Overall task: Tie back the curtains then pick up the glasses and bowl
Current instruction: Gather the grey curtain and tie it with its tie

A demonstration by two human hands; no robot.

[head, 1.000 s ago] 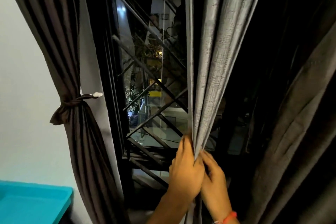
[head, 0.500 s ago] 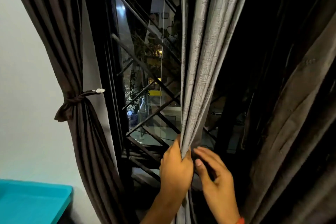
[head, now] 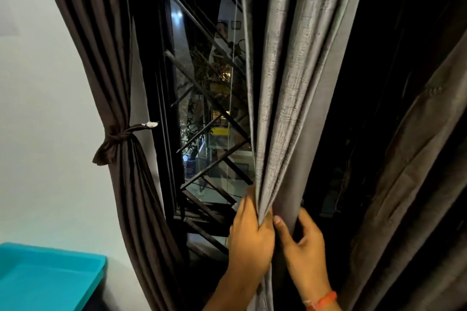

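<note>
A grey curtain (head: 288, 83) hangs down the middle of the head view, bunched into folds. My left hand (head: 249, 237) is shut around the gathered folds low down. My right hand (head: 302, 245), with an orange band at the wrist, wraps its fingers around the same bundle from the right. On the left, a dark brown curtain (head: 101, 40) is held against the wall by a knotted tie-back (head: 118, 134). No glasses or bowl are in view.
A dark window with a diagonal metal grille (head: 209, 118) shows between the two curtains. More dark curtain fabric (head: 417, 159) hangs at the right. A turquoise tray-like surface (head: 45, 278) sits at the bottom left beside a white wall (head: 38, 108).
My right hand has moved from touching the folds with spread fingers to curling around the bundle. The grey curtain's folds are gathered slightly tighter; my left hand keeps its grip.
</note>
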